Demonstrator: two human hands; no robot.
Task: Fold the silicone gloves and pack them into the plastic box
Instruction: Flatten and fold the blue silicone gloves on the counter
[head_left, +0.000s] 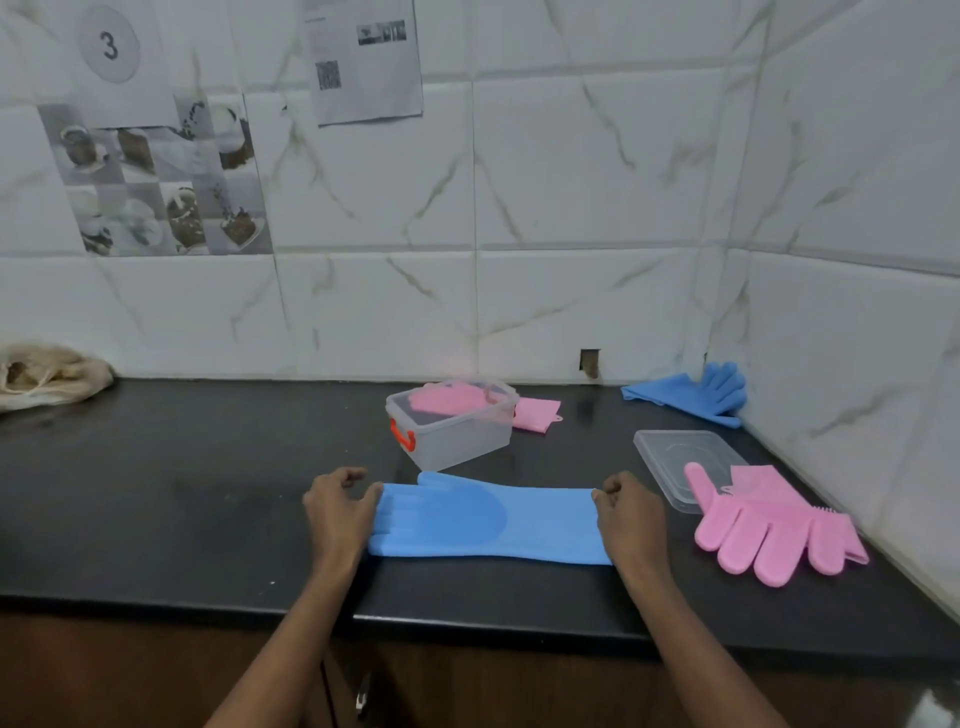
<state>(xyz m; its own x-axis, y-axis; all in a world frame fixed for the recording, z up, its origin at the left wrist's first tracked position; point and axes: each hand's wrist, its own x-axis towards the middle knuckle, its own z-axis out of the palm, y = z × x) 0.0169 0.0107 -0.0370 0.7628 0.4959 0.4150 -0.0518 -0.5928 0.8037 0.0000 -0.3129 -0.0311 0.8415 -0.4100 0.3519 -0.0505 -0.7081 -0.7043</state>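
A blue silicone glove (488, 522) lies flat and stretched sideways on the black counter (208, 499), fingers to the left. My left hand (337, 512) pinches its fingertip end; my right hand (631, 517) pinches its cuff end. Just behind it stands the clear plastic box (457, 434) with an orange latch, open, with a pink glove (447, 400) inside. Another pink glove (535, 413) lies behind the box. A pink glove (769, 525) lies at the right, partly on the clear lid (675, 457). One more blue glove (696, 392) sits in the far right corner.
White marble-pattern tiled walls close the back and right sides of the counter. A beige cloth bundle (47, 376) lies at the far left by the wall. The counter's front edge runs just under my wrists, with a brown cabinet below.
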